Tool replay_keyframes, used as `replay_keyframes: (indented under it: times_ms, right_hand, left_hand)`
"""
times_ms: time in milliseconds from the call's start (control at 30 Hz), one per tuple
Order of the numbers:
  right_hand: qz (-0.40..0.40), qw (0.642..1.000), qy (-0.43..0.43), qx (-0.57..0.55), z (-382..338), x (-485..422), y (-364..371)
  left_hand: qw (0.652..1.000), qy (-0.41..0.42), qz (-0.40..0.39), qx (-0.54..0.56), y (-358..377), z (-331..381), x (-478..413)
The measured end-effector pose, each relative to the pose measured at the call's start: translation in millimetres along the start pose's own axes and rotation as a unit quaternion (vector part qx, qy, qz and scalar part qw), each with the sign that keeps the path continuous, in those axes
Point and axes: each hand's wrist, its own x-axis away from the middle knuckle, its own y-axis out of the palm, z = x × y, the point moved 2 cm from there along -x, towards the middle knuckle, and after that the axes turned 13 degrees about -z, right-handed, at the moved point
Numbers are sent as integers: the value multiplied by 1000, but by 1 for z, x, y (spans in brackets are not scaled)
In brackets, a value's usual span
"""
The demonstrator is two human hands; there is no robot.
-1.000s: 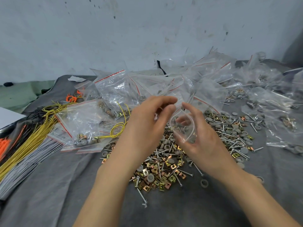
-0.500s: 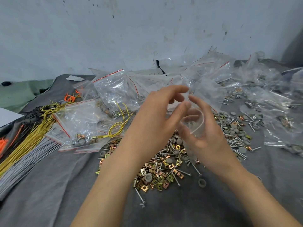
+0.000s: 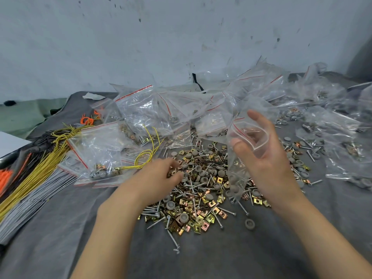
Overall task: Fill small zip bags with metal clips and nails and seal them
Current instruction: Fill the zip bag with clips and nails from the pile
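Head view is showing the right hand [image 3: 265, 158] raised over the middle of the counter [image 3: 60, 238], gripping a small clear zip bag [image 3: 239, 158] at its mouth. Thumb and fingers are spreading the two lips apart, so the red-lined opening is gaping. The bag is hanging down from that grip, its lower end dangling just over the heap. Grey shapes are showing through the plastic, and whether they are sitting inside it or behind it cannot be told.

The left hand [image 3: 159, 176] is lying low at the left edge of the heap, fingers curling down among the pieces; whether it is pinching anything cannot be told. The heap is mixing brass-coloured metal clips [image 3: 203, 218], long nails [image 3: 173, 236] and grey round caps [image 3: 183, 217], spreading over the grey cloth between the two forearms.

Filled bags [image 3: 96, 150] are lying just left of the heap, more are piling up behind it against the wall [image 3: 141, 47], and others are trailing off to the right. Yellow wires [image 3: 30, 174], grey ties [image 3: 30, 200] and orange ties [image 3: 6, 176] are lying in bundles at the far left
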Motion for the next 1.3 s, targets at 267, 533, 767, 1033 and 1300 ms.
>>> replay_keyframes:
  times_ms: [267,533,767,1033,1300]
  right_hand:
    - [6,1000,1,9,0,-2,0]
    - [7,1000,0,6,-1,-3,1]
    - [14,999,-9,-30,0,-5,0]
    - [10,998,-9,-60,0,-5,-3]
    - [-5,999,-9,-43,-2,-3,-2]
  left_hand:
    - [999,31,-19,-28,10,0,-6]
    - [996,63,28,-65,14,6,-11]
    - [995,67,41,-65,14,7,-10]
    - [992,64,89,54,10,10,-11]
    - [957,131,203,159,-15,32,-2]
